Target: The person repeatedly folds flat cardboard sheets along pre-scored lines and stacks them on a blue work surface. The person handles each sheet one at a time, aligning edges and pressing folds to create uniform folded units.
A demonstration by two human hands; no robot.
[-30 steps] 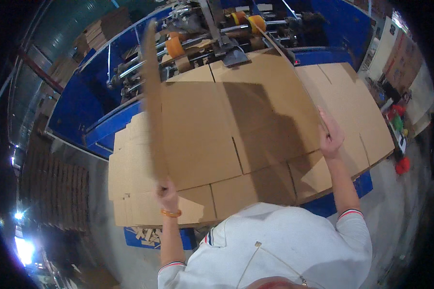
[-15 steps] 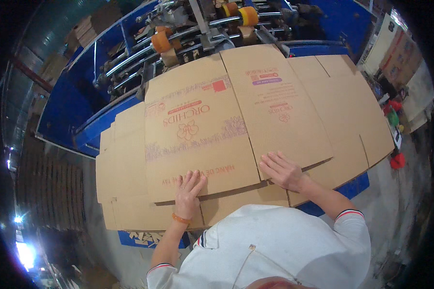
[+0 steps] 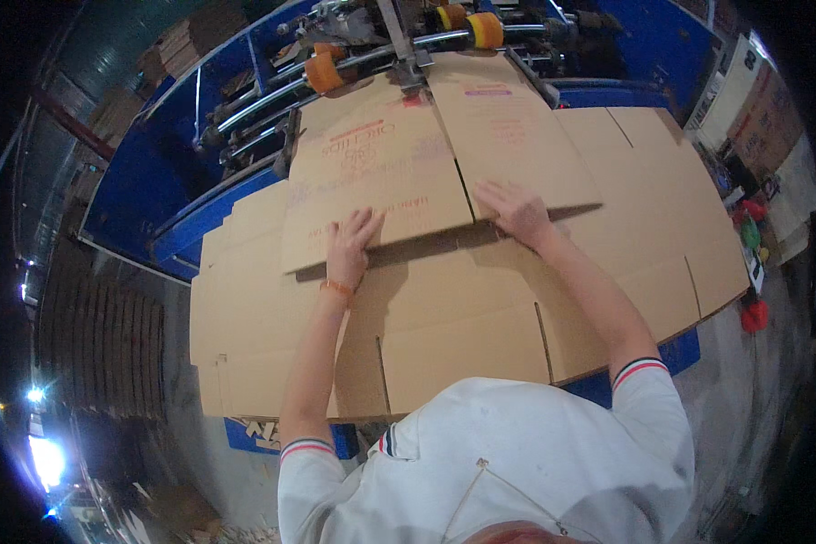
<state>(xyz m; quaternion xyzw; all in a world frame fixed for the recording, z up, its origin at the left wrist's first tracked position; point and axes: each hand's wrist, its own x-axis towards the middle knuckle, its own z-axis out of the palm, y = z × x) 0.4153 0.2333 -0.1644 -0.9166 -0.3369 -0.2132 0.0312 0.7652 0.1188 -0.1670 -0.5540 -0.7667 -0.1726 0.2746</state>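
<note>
A flat printed cardboard box blank (image 3: 381, 186) lies tilted over a stack of plain brown blanks (image 3: 462, 317), its far end under the rollers of a blue machine (image 3: 159, 195). On its near left edge rests my left hand (image 3: 350, 249), an orange band at the wrist and the fingers stretched forward. My right hand (image 3: 515, 213) lies by the same edge, right of the dark slot, its fingers extended over the board. Neither hand is wrapped round anything. A shadowed gap shows under the blank's near edge.
Orange and yellow rollers (image 3: 325, 72) sit on metal shafts at the far side, beside an upright metal bracket (image 3: 399, 41). Stacked cardboard (image 3: 100, 344) stands on the left. A blue support with cardboard scraps (image 3: 261, 435) shows below the stack. Red items (image 3: 753, 315) are at the right.
Both hands have moved away from me with the printed blank, whose far end has gone in beneath the rollers and bracket. More of the stack below now shows.
</note>
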